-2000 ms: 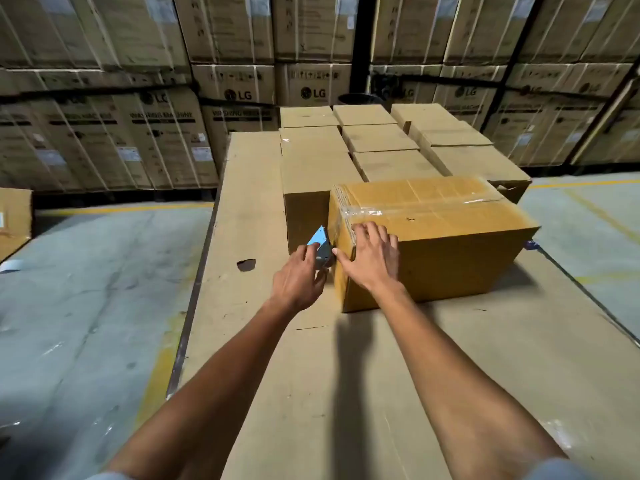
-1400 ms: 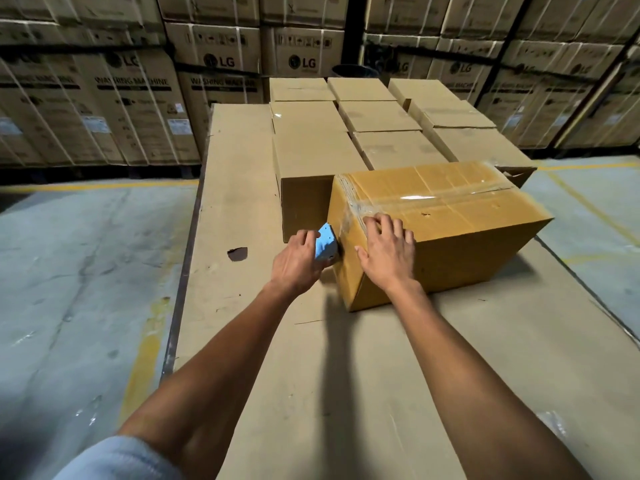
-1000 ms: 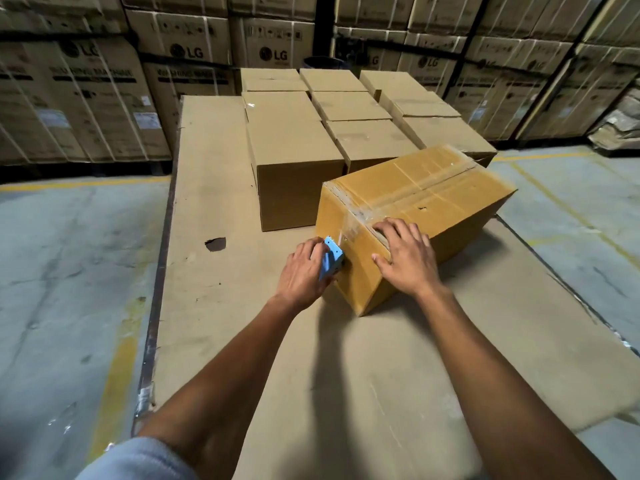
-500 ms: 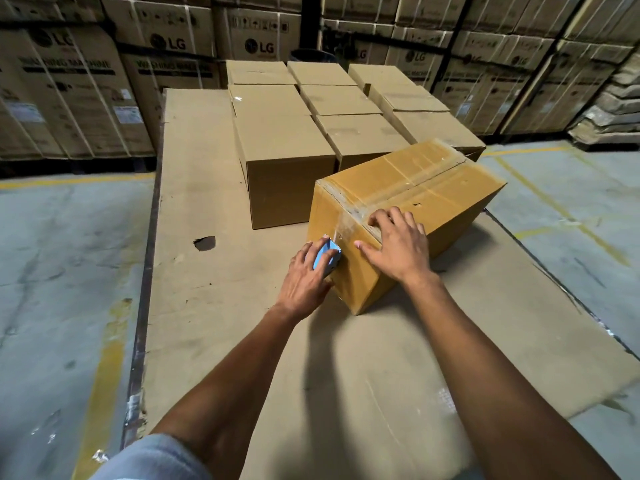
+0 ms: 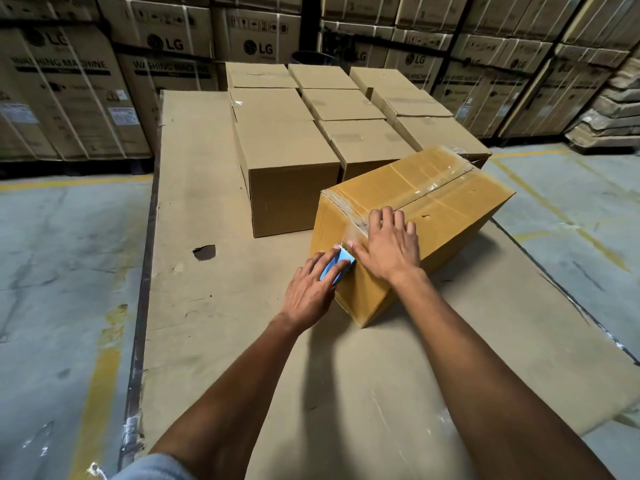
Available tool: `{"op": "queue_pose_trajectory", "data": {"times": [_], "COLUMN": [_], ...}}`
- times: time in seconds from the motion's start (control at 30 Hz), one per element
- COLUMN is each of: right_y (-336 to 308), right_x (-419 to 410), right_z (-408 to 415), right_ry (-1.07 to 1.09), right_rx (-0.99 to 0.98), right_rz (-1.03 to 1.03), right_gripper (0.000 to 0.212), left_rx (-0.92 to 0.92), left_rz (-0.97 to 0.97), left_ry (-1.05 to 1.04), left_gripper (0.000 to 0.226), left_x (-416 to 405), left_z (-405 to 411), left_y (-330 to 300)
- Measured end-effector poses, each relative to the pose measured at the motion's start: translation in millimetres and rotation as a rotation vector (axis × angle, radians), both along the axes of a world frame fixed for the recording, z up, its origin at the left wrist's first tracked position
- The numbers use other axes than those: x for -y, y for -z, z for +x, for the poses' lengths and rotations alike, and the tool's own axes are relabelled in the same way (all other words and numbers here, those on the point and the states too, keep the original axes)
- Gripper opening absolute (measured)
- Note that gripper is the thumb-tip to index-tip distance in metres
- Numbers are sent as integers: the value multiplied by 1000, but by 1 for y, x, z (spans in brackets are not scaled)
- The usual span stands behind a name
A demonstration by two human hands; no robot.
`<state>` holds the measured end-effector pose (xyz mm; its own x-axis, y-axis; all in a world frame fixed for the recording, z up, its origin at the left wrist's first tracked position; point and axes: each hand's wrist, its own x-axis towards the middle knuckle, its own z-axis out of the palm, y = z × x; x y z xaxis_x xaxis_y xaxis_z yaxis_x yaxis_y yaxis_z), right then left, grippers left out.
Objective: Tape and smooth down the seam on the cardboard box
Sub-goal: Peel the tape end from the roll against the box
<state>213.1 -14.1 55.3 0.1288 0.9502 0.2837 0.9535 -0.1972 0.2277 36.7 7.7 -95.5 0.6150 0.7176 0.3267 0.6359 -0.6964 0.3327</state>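
A yellow-brown cardboard box (image 5: 443, 206) lies at an angle on the cardboard-covered platform (image 5: 214, 306). Clear tape (image 5: 426, 192) runs along its top seam and folds down over the near end face. My right hand (image 5: 388, 247) lies flat on the box's near top edge, fingers spread over the tape, thumb down on the end face. My left hand (image 5: 311, 289) grips a blue tape cutter (image 5: 337, 266) with a serrated edge, pressed against the end face just below the thumb. The roll of tape is hidden.
Several plain sealed boxes (image 5: 287, 161) stand in rows right behind and left of the taped box. A dark hole (image 5: 205, 252) marks the platform surface. Stacked LG washing machine cartons (image 5: 69, 91) line the back. Concrete floor with yellow lines lies on both sides.
The box has turned so its near corner points toward me. My left hand with the cutter slid down the end face; my right hand stayed pressed on the taped top edge.
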Motion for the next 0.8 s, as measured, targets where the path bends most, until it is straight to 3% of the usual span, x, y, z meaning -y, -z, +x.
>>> {"op": "queue_pose_trajectory", "data": {"times": [0.23, 0.4, 0.8], "right_y": [4, 4, 5], "right_x": [-3, -1, 1], "right_z": [2, 2, 5], "right_ry": [2, -1, -17], "right_rx": [-87, -140, -241], "right_rz": [-26, -118, -159], "right_gripper": [80, 99, 121], "left_rx": [-120, -206, -256], "left_rz": [155, 212, 174], "left_ry": [35, 39, 79], "left_gripper": [78, 69, 60], "left_x": [6, 10, 2], "left_z": [-6, -5, -6], "left_y": [-8, -13, -29]}}
